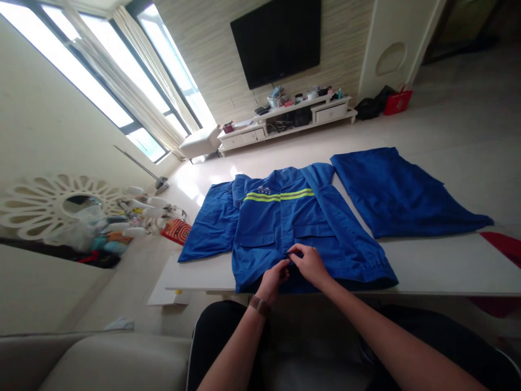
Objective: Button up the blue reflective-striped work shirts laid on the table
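Dark-clad legs (217,339), yours: below the fingers, to either side, partly lost in shadow. Left hand (274,278), brown wristband (259,305) behind it: thumb and curled fingers closed on the jacket's front edge. Right hand (308,265): thumb and forefinger pinching that edge, just beside the left's. Blue jacket (264,217), yellow-striped: under and beyond your fingers, front up, on a white table (435,266), hem along the near side. Left cloth (209,222), blue: left of the fingers, meeting the jacket. Right cloth (401,195), blue: beyond them to the right.

Risks, as judged: a loosened pinch may let the edge slip; a hard pull towards you may drag the hem off the table; a careless right forearm may ruck the sleeve (354,233) to the fingers' right.

Obscured: any small fastener between your fingertips, indiscernible; several left fingertips, hidden; chest emblem (264,190), illegible; red object (504,247), far right of the fingers, cut off by the frame.
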